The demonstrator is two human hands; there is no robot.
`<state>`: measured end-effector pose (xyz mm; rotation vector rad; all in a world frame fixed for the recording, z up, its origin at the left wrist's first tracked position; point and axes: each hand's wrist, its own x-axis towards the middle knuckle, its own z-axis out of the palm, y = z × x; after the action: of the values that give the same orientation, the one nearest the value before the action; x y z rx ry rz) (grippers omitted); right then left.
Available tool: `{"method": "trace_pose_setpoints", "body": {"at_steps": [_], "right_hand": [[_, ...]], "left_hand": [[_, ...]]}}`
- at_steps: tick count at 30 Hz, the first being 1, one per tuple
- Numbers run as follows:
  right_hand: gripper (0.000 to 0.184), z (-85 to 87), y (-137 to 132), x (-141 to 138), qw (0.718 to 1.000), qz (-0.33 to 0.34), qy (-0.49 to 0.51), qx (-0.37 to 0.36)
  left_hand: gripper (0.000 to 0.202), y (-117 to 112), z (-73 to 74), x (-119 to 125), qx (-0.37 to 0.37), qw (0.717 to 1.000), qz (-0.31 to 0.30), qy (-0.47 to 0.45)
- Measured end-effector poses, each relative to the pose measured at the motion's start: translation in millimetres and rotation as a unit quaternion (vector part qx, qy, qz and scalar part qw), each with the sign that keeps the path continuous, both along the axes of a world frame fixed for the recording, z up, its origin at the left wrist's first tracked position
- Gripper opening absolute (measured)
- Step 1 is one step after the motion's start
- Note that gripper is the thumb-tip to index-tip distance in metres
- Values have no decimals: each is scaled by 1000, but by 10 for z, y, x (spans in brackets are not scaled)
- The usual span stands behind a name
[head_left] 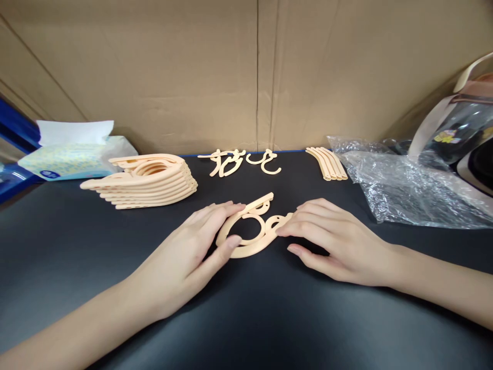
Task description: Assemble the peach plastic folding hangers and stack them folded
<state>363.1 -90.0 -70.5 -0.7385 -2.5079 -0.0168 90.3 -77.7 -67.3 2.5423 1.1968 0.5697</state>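
While beneath both hands (194, 239) (333, 234), black tabletop (269, 318) — cardboard (185, 77) behind.

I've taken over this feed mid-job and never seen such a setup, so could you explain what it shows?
There's no machine here: one camera, worn on a person's head, looks forward and down at their bare left hand and right hand. The left holds a peach plastic piece on the black table; fingertips of the right touch the piece's right end. Behind are a stack of peach parts, small hooks and curved strips. A tissue pack sits at far left; clear plastic and a bottle are at right.
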Motion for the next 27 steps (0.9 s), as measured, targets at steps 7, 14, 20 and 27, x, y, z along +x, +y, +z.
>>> {"method": "trace_pose_setpoints", "body": {"at_steps": [7, 14, 20, 27], "right_hand": [[18, -5, 11, 4, 999, -51, -1, -18], [23, 10, 20, 11, 992, -104, -14, -76], [29, -6, 24, 13, 988, -122, -9, -90], [32, -8, 20, 25, 986, -130, 0, -103]], "left_hand": [[34, 54, 30, 0, 0, 1000, -11, -24], [32, 61, 22, 2, 6, 1000, -23, -16], [32, 30, 47, 5, -3, 999, -44, -22], [34, 7, 71, 6, 10, 998, -62, -26]]}}
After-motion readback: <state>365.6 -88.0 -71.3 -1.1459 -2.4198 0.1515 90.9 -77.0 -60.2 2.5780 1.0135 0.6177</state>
